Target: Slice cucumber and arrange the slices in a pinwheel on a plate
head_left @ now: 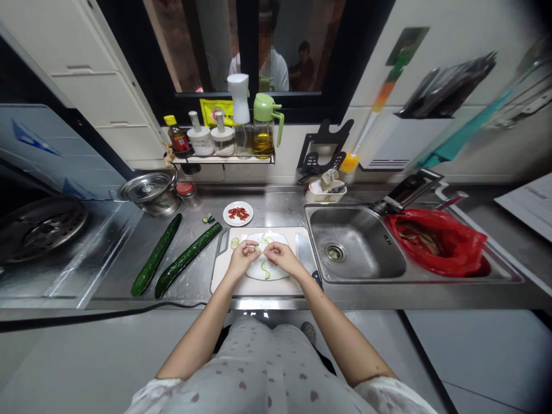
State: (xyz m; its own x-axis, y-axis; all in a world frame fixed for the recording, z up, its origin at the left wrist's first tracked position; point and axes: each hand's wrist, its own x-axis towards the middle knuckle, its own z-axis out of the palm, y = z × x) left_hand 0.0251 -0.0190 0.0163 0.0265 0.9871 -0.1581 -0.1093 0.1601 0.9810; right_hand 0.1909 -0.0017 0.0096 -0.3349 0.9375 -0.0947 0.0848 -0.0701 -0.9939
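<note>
My left hand (242,259) and my right hand (282,257) meet over a white plate (276,275), fingertips pinched around a small pale cucumber slice that they mostly hide. On the plate, several thin cucumber slices (265,270) with green edges lie in an arrangement. The plate rests on a light cutting board (222,275). More slices (235,243) sit at the board's upper left. Along the board's right side lies a knife (304,248), its dark handle near the front edge.
Two whole cucumbers (188,260) lie left of the board. Behind it are a small dish of chopped red pieces (230,221) and some green-white bits (208,218). The sink (357,253) and a red plastic bag (463,253) are at right; a lidded steel pot (166,201) stands back left.
</note>
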